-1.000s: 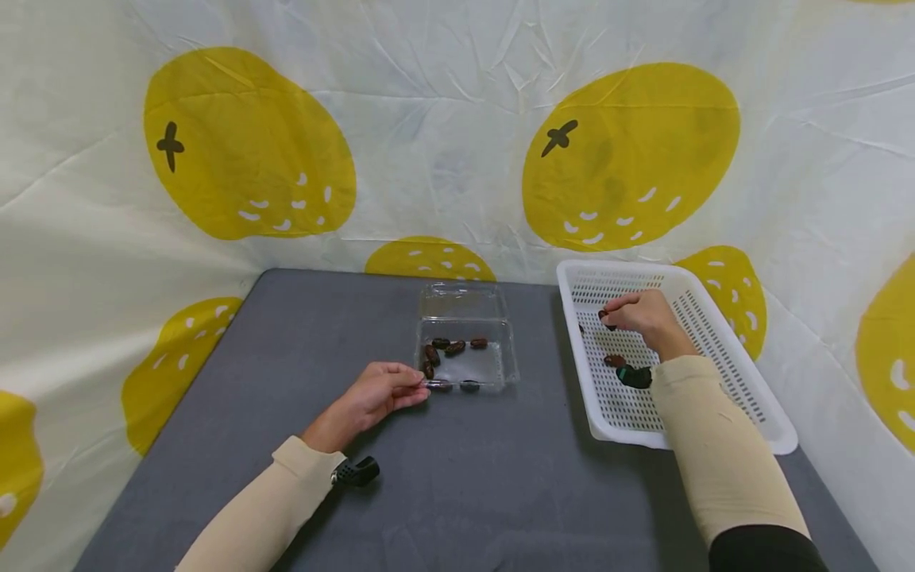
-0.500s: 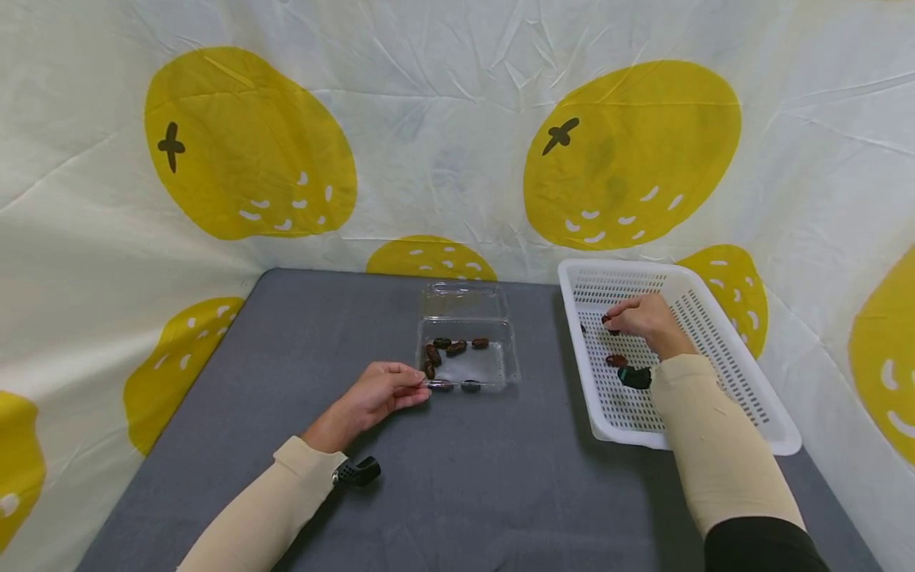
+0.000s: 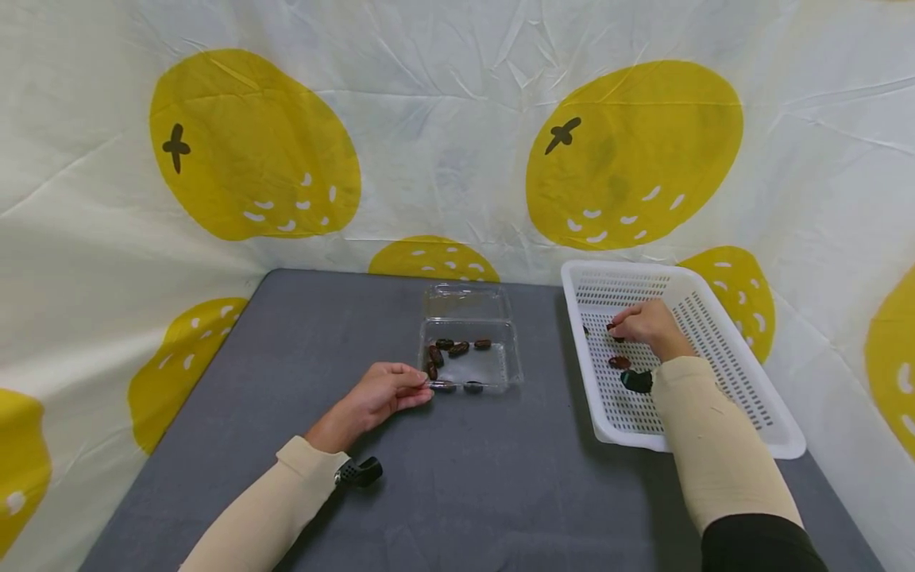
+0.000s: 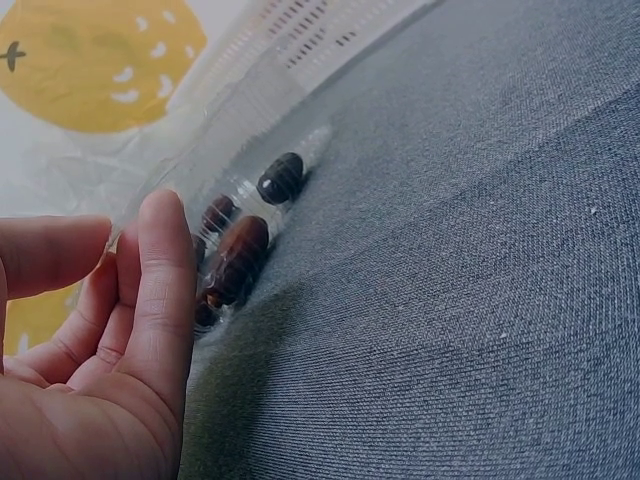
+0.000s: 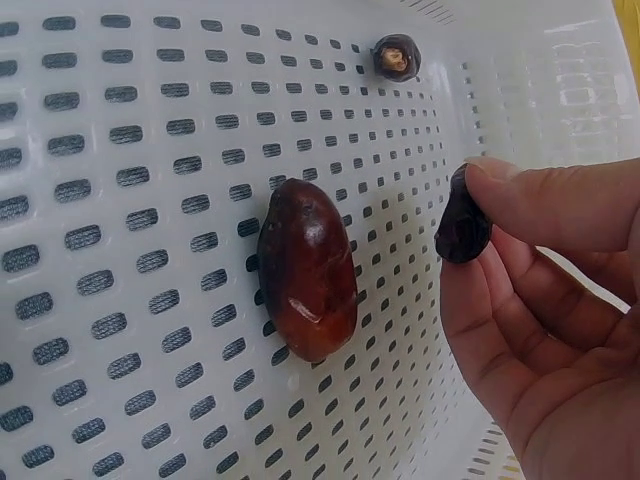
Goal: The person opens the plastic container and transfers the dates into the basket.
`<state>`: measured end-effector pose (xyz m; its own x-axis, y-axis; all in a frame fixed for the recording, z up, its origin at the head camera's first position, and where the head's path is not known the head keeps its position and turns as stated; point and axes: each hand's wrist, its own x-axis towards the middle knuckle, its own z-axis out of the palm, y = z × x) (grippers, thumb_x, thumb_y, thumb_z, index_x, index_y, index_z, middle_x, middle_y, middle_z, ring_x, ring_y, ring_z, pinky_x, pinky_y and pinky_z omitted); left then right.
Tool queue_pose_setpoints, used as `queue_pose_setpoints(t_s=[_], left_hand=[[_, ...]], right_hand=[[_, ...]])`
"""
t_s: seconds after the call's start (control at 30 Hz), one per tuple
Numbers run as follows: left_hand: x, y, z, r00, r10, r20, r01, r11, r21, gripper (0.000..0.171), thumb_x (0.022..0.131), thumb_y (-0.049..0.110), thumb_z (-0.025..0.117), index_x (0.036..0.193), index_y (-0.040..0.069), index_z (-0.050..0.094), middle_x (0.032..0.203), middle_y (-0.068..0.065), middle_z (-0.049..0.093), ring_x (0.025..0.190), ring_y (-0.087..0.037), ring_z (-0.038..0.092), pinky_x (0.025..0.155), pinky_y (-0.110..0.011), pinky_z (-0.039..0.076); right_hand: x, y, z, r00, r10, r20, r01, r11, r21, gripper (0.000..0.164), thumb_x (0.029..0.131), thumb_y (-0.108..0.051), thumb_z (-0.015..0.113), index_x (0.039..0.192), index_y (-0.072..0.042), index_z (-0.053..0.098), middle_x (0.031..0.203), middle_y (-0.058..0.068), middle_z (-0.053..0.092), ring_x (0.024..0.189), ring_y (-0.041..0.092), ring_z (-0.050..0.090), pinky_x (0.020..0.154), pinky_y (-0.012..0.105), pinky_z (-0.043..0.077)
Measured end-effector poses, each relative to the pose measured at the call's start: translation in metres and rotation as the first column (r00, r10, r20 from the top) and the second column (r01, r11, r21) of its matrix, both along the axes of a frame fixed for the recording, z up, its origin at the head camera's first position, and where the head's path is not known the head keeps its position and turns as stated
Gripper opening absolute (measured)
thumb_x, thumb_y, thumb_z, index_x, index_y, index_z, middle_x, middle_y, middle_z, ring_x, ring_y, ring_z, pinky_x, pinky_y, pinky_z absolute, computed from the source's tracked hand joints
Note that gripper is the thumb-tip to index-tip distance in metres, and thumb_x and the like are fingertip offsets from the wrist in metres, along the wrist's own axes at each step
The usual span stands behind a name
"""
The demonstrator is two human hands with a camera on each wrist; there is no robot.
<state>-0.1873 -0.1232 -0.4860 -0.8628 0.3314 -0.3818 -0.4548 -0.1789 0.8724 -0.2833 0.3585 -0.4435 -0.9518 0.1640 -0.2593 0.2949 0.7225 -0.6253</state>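
Observation:
In the head view my left hand [image 3: 382,393] pinches the near left corner of a clear plastic clamshell box [image 3: 511,357], whose lid [image 3: 468,302] is folded back. Several dark brown dates [image 3: 459,349] lie in it, mostly along its left and far sides. My right hand [image 3: 652,327] is inside a white slotted basket [image 3: 608,425]. Thumb and fingers pinch a dark date [image 5: 463,220], plain in the right wrist view. A larger reddish-brown date [image 5: 308,270] lies on the basket floor beside the hand, and another date [image 5: 397,58] sits farther off by the basket wall.
Both containers stand on a grey cloth-covered table [image 3: 457,477], the basket to the right of the box. Behind and at the sides hangs a white curtain [image 3: 443,159] with large yellow fruit prints. A dark wrist camera [image 3: 360,473] sits at the left wrist.
My right hand has come slightly nearer and lower within the basket, the date still pinched in its fingers. My left hand keeps its hold on the box corner.

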Motion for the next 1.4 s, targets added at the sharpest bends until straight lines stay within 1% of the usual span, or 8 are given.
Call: queue_pose_setpoints(t_s=[0.27, 0.43, 0.63, 0.77, 0.87, 1.0, 1.2, 1.4], left_hand=[[-0.001, 0.001, -0.005, 1.000, 0.004, 0.005, -0.004, 1.000, 0.000, 0.006, 0.100, -0.001, 0.066, 0.096, 0.000, 0.069, 0.088, -0.008, 0.075, 0.082, -0.017, 0.077, 0.079, -0.029, 0.068], [0.000, 0.003, -0.005, 1.000, -0.005, -0.004, 0.005, 1.000, -0.013, 0.010, 0.100, -0.001, 0.065, 0.107, -0.008, 0.067, 0.090, -0.008, 0.075, 0.082, -0.017, 0.077, 0.079, -0.029, 0.068], [-0.001, 0.005, -0.003, 1.000, -0.008, -0.011, 0.007, 0.999, -0.038, 0.020, 0.101, -0.002, 0.063, 0.116, -0.015, 0.063, 0.091, -0.009, 0.074, 0.082, -0.017, 0.077, 0.080, -0.030, 0.068], [-0.003, 0.006, -0.003, 1.000, -0.010, -0.010, 0.010, 0.999, -0.052, 0.024, 0.101, -0.001, 0.064, 0.119, -0.016, 0.062, 0.091, -0.009, 0.074, 0.082, -0.017, 0.077, 0.080, -0.030, 0.068], [-0.004, 0.006, -0.002, 1.000, -0.018, -0.012, 0.017, 0.998, -0.053, 0.025, 0.101, -0.001, 0.064, 0.120, -0.017, 0.062, 0.092, -0.009, 0.074, 0.083, -0.017, 0.077, 0.081, -0.030, 0.068], [-0.005, 0.005, 0.000, 1.000, -0.015, -0.015, 0.014, 0.998, -0.054, 0.026, 0.101, -0.002, 0.063, 0.122, -0.017, 0.060, 0.096, -0.012, 0.074, 0.084, -0.017, 0.077, 0.083, -0.031, 0.068], [-0.005, 0.003, 0.001, 1.000, -0.010, -0.011, 0.009, 0.999, -0.053, 0.030, 0.101, -0.001, 0.064, 0.124, -0.019, 0.059, 0.097, -0.013, 0.075, 0.084, -0.018, 0.077, 0.082, -0.031, 0.068], [-0.004, 0.001, 0.001, 1.000, 0.007, -0.001, -0.007, 0.999, -0.048, 0.030, 0.100, -0.001, 0.064, 0.123, -0.019, 0.057, 0.092, -0.011, 0.075, 0.081, -0.017, 0.077, 0.078, -0.029, 0.068]], right_hand=[[0.004, 0.001, -0.001, 1.000, 0.008, -0.005, -0.008, 1.000, 0.014, 0.038, 0.091, -0.020, 0.081, 0.120, 0.003, 0.074, 0.117, 0.022, 0.072, 0.094, 0.028, 0.064, 0.071, 0.024, 0.053], [0.006, 0.005, -0.004, 1.000, 0.003, 0.005, -0.004, 0.999, 0.033, 0.037, 0.091, -0.021, 0.080, 0.118, 0.004, 0.074, 0.114, 0.021, 0.072, 0.093, 0.028, 0.065, 0.071, 0.026, 0.055], [0.010, 0.003, 0.003, 1.000, -0.007, -0.012, 0.007, 0.999, 0.042, 0.038, 0.094, -0.024, 0.074, 0.122, 0.002, 0.071, 0.124, 0.026, 0.068, 0.103, 0.034, 0.062, 0.078, 0.031, 0.057], [0.010, -0.002, 0.011, 0.996, -0.001, -0.089, -0.001, 1.000, -0.020, 0.037, 0.096, -0.020, 0.072, 0.123, 0.005, 0.071, 0.122, 0.026, 0.070, 0.099, 0.030, 0.068, 0.080, 0.033, 0.063], [0.010, -0.008, 0.021, 0.992, -0.002, -0.126, -0.009, 0.996, -0.087, 0.038, 0.098, -0.019, 0.072, 0.125, 0.007, 0.070, 0.119, 0.023, 0.073, 0.095, 0.025, 0.073, 0.088, 0.038, 0.067], [0.010, -0.020, 0.037, 0.991, -0.014, -0.132, -0.009, 0.985, -0.172, 0.041, 0.099, -0.021, 0.072, 0.130, 0.006, 0.068, 0.112, 0.011, 0.074, 0.094, 0.019, 0.073, 0.094, 0.038, 0.065], [0.010, -0.042, 0.052, 0.983, 0.000, -0.185, -0.059, 0.949, -0.309, 0.042, 0.098, -0.014, 0.073, 0.130, 0.012, 0.065, 0.086, -0.011, 0.072, 0.084, 0.012, 0.074, 0.080, 0.021, 0.065], [0.009, -0.068, 0.064, 0.977, 0.032, -0.211, -0.118, 0.905, -0.408, 0.042, 0.096, -0.010, 0.075, 0.128, 0.014, 0.065, 0.083, -0.013, 0.071, 0.079, 0.006, 0.071, 0.079, 0.019, 0.064]])
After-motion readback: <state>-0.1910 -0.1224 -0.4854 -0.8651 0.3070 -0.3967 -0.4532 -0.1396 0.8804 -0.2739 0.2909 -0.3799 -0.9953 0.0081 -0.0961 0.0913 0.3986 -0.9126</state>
